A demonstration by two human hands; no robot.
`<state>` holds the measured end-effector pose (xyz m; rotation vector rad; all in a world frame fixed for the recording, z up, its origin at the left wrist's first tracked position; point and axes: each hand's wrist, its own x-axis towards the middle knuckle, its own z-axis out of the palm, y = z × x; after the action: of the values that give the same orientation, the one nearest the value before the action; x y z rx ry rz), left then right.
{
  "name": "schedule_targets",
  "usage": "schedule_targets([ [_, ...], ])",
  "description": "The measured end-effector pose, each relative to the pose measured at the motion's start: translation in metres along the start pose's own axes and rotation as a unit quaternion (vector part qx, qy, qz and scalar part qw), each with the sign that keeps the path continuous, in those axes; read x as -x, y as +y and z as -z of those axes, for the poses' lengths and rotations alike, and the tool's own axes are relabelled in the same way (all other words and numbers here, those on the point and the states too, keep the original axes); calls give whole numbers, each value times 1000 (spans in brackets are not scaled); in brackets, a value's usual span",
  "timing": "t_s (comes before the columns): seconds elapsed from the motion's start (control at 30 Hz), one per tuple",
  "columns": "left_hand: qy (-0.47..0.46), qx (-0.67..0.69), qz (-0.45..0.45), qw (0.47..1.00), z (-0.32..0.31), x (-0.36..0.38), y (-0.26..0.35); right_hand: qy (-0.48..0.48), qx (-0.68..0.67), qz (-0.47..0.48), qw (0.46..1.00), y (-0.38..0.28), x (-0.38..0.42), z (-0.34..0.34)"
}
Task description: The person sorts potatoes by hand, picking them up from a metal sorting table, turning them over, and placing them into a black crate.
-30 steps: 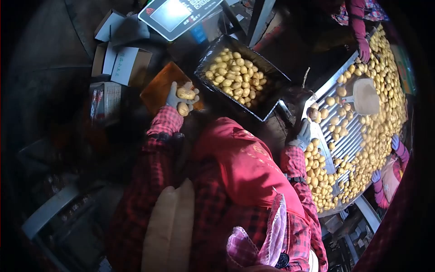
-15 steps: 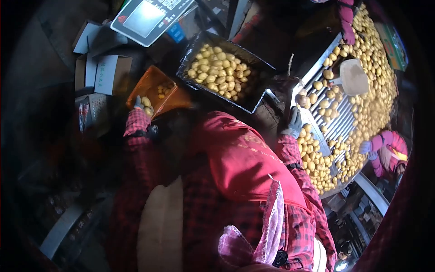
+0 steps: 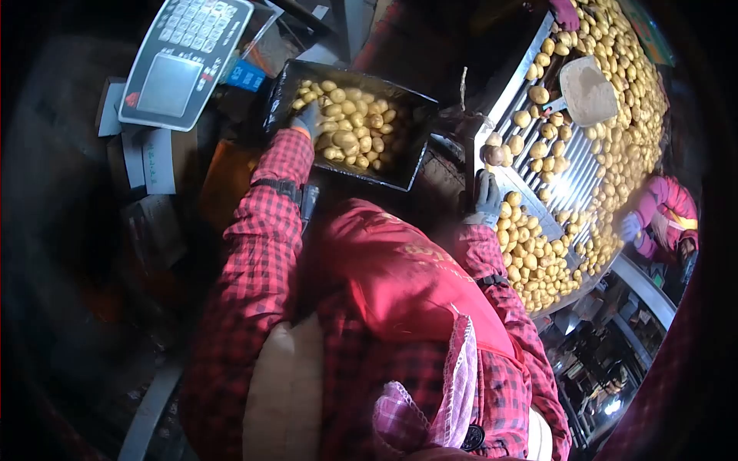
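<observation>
My left hand (image 3: 307, 121), in a grey glove, reaches over the near-left end of a black-lined box (image 3: 415, 164) of potatoes (image 3: 355, 115). Its fingertips are among the potatoes, and its grip is partly hidden. My right hand (image 3: 487, 197), also gloved, rests on the edge of the slatted sorting table (image 3: 530, 178) with its fingers stretched out, holding nothing. Beside it, potatoes (image 3: 525, 244) are heaped behind a metal divider, and two larger brownish potatoes (image 3: 494, 155) lie just beyond the fingertips.
A scale display (image 3: 165, 84) stands at the upper left, near open cartons (image 3: 157, 161). An orange basket (image 3: 227, 180) sits left of the box in shadow. A scoop (image 3: 588, 91) lies on the potatoes. Other people's gloved hands (image 3: 631, 227) and a sleeve (image 3: 565, 14) are at the table's far side.
My left hand has moved from the orange basket, where potatoes were at its fingers, right and up to the black-lined box. My right hand stays at the table edge. The view has shifted.
</observation>
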<state>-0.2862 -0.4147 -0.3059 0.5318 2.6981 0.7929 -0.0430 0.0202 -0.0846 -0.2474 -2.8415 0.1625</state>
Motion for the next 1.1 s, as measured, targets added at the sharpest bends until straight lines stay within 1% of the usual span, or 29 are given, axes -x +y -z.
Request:
schedule_targets([
  [0.07, 15, 101, 174, 979, 23, -18, 38, 14, 0, 3, 1000, 3, 0, -3],
  [0.13, 32, 191, 345, 918, 31, -36, 64, 18, 15, 6, 1000, -3, -3, 2],
  [0.17, -9, 75, 261, 962, 21, -42, 66, 16, 22, 3, 1000, -4, -4, 3],
  [0.2, -50, -42, 170, 983, 8, -47, 65, 14, 30, 0, 999, -4, -4, 2],
  [0.23, -89, -157, 74, 981, -6, -54, 66, 13, 37, -2, 999, -4, -5, 0],
  [0.3, -203, -222, 39, 953, 21, -60, 149, 30, 45, 7, 999, -2, -6, -3],
  [0.37, -244, -266, -9, 933, -6, -63, 166, 44, 56, 8, 997, -1, -7, -8],
  [0.4, -253, -294, -6, 922, -15, -59, 172, 68, 78, 10, 995, -3, -8, -10],
  [0.5, -293, -366, -42, 882, -7, -56, 159, 61, 89, 17, 994, 2, -4, -13],
  [0.53, -279, -338, -37, 898, 6, -49, 157, 31, 75, 9, 997, 0, -7, -6],
  [0.57, -302, -299, 11, 905, 23, -49, 161, 38, 71, 12, 997, 1, -8, -6],
  [0.63, -270, -229, 119, 928, 6, -33, 110, 58, 60, 15, 996, -2, -9, -7],
  [0.7, -271, -245, 179, 913, 33, -22, 121, 34, 36, 6, 999, -4, -16, 1],
  [0.73, -298, -232, 249, 892, 34, -25, 121, 27, 27, 4, 999, -4, -18, 2],
  [0.8, -294, -202, 283, 890, 30, -29, 124, 5, 14, -15, 1000, -15, -27, 18],
  [0.93, -258, -132, 282, 915, 1, -19, 145, -27, -22, -42, 999, -12, -27, 25],
  [0.97, -250, -110, 279, 921, -8, -13, 152, -101, -99, -91, 986, -12, -29, 33],
  [1.0, -249, -80, 283, 923, -17, -9, 159, -52, -92, -62, 992, 5, -4, -1],
  [1.03, -253, -51, 279, 925, -30, -11, 169, -120, -148, -57, 980, 1, -26, 18],
  [1.07, -267, -29, 271, 924, -41, -15, 182, -179, -145, -103, 968, -3, -38, 26],
  [1.1, -258, -81, 170, 948, -64, -29, 184, -97, -180, -73, 976, -2, -42, 43],
])
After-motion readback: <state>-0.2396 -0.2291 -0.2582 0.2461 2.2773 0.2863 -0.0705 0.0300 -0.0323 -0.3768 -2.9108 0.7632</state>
